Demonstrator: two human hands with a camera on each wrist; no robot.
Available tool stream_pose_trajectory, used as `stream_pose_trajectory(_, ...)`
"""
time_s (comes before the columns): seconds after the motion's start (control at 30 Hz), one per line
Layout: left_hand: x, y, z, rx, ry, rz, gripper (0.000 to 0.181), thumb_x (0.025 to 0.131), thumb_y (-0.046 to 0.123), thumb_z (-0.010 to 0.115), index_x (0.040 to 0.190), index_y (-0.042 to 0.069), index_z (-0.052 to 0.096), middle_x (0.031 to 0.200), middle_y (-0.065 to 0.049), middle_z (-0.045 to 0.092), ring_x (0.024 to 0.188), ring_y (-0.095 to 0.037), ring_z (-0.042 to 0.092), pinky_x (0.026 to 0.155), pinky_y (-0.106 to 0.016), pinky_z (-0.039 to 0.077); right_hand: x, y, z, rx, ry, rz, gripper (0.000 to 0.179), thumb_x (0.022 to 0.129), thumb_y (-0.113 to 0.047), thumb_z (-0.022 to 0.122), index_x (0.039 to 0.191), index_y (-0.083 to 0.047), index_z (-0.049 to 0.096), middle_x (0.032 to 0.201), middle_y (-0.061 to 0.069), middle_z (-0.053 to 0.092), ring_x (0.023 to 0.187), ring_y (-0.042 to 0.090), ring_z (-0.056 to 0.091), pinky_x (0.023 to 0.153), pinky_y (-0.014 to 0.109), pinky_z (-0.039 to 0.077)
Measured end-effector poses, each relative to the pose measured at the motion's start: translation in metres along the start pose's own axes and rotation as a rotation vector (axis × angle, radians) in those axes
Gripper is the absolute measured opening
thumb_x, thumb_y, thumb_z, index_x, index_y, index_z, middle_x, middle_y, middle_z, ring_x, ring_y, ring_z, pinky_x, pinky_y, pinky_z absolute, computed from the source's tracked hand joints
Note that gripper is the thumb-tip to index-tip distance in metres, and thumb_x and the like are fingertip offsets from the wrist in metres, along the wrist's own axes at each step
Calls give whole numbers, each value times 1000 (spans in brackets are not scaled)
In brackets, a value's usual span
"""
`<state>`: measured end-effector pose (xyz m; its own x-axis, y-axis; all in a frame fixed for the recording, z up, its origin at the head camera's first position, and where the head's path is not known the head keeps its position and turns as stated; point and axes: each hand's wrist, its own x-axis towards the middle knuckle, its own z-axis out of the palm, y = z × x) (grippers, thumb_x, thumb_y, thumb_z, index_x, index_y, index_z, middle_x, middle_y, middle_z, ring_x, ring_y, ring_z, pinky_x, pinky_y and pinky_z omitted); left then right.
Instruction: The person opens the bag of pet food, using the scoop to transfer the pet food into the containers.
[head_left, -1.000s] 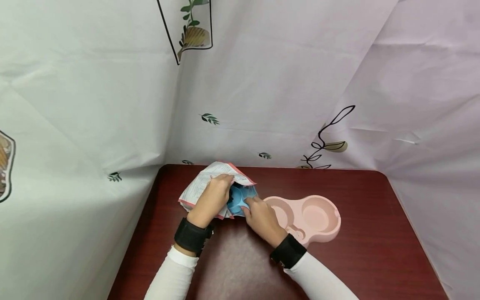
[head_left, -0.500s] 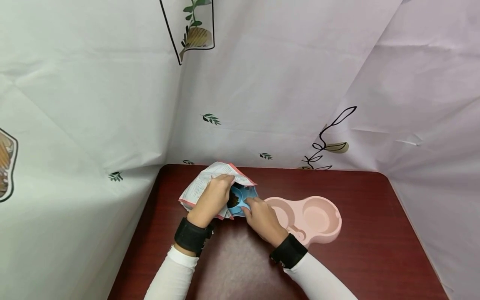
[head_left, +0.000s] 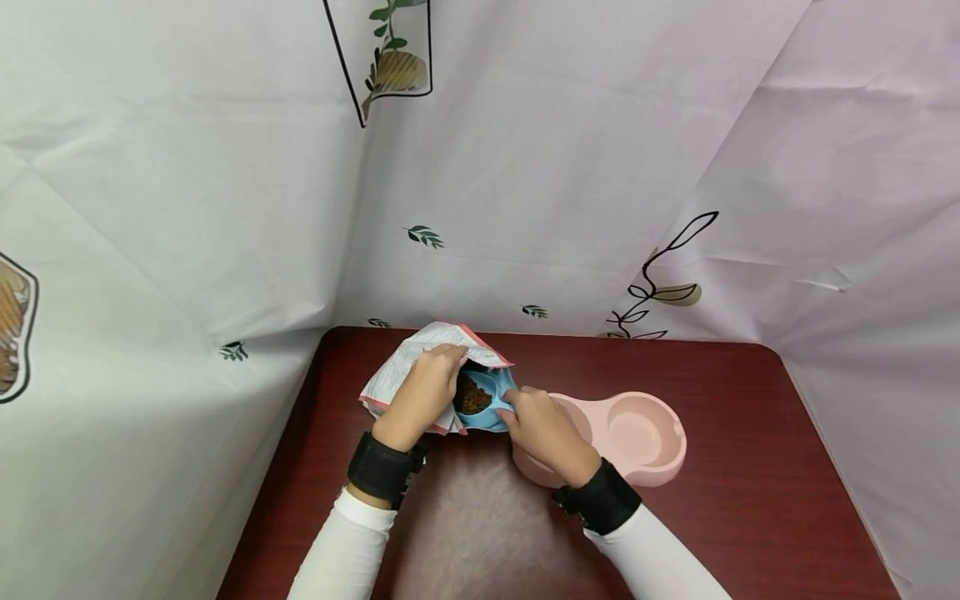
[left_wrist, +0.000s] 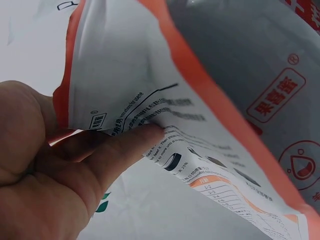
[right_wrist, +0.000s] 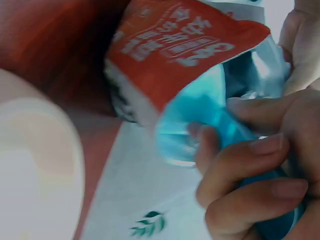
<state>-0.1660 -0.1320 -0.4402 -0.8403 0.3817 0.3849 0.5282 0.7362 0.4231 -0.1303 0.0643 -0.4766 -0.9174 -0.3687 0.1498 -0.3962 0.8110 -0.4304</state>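
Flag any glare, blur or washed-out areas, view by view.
Head view: pale glare on the near middle of the table; left wrist: some print on the bag blurred, other lines legible; right wrist: soft overall, blue scoop blurred, pink bowl washed out nearly white.

left sleeve [head_left: 343, 546]: long, white, plain, snug, its smooth cuff ending short of the wristband
right sleeve [head_left: 656, 554]: white and plain too, lightly creased, reaching up to its band
left wristband [head_left: 380, 469]: broad, black, matte, with small pale bits along one edge
right wristband [head_left: 603, 497]: likewise broad and black, wrapped round the wrist
left hand [head_left: 422, 388]: bare
right hand [head_left: 545, 427]: bare, with short, rounded fingernails [right_wrist: 268, 144]
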Motion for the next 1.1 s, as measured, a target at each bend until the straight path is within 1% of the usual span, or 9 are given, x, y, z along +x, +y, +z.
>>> stream_pose_trajectory(0.1,0,-1,0,-4,1,-1,25,98,3,54,117,-8,66,111,-22,70,106,-31,65,84,-42,58,-8,13,8,21,80,-70,15,90,-24,68,94,-9,70,75,3,60,65,16,57,53,33,48)
stream_pose_trajectory(0.2,1,0,-1,-11,8,-1,25,98,3,54,116,-8,67,110,-22,70,105,-32,65,84,-42,58,-18,27,21,72,209,-156,18,88,-21,70,100,-7,71,83,5,66,76,17,63,62,37,54)
stream_pose_trajectory(0.27,2,0,-3,-14,17,-4,24,98,3,55,116,-8,67,109,-22,70,105,-32,65,84,-42,58,-25,36,32,118,288,-198,19,88,-18,71,102,-6,71,89,5,68,83,18,64,68,39,56)
stream_pose_trajectory(0.37,2,0,-3,-16,29,-7,24,97,2,56,115,-7,67,108,-22,70,104,-32,65,83,-42,58,-36,45,47,181,374,-212,20,89,-17,70,107,-8,70,94,3,68,88,15,62,72,38,56)
stream_pose_trajectory(0.43,2,0,-3,-16,29,-7,24,97,3,55,115,-8,67,108,-22,70,103,-32,66,82,-42,58,-42,48,54,215,404,-206,20,90,-16,68,109,-9,69,96,2,67,88,13,61,72,38,55)
stream_pose_trajectory(0.6,3,-1,0,-18,31,2,24,97,3,55,114,-9,68,107,-23,71,102,-33,66,83,-43,58,-50,48,62,263,417,-169,21,92,-15,66,112,-10,68,93,1,64,81,12,58,68,38,54)
stream_pose_trajectory(0.8,2,-1,-1,-16,33,1,23,97,2,55,112,-9,68,106,-23,71,102,-33,66,85,-44,57,-48,46,55,257,403,-177,20,90,-15,68,110,-9,69,91,2,66,80,13,59,67,38,54)
stream_pose_trajectory(0.97,3,-2,-2,-14,26,-8,23,98,3,54,113,-9,68,107,-23,71,103,-33,66,85,-43,57,-45,48,34,235,379,-196,18,88,-15,70,104,-8,71,95,5,69,89,16,63,72,41,56)
stream_pose_trajectory(1.1,5,-2,-3,-21,13,-27,24,98,3,54,115,-7,68,108,-22,71,104,-32,65,85,-43,57,-48,51,5,236,290,-166,20,91,-20,67,108,-9,71,105,7,71,101,18,64,81,43,56)
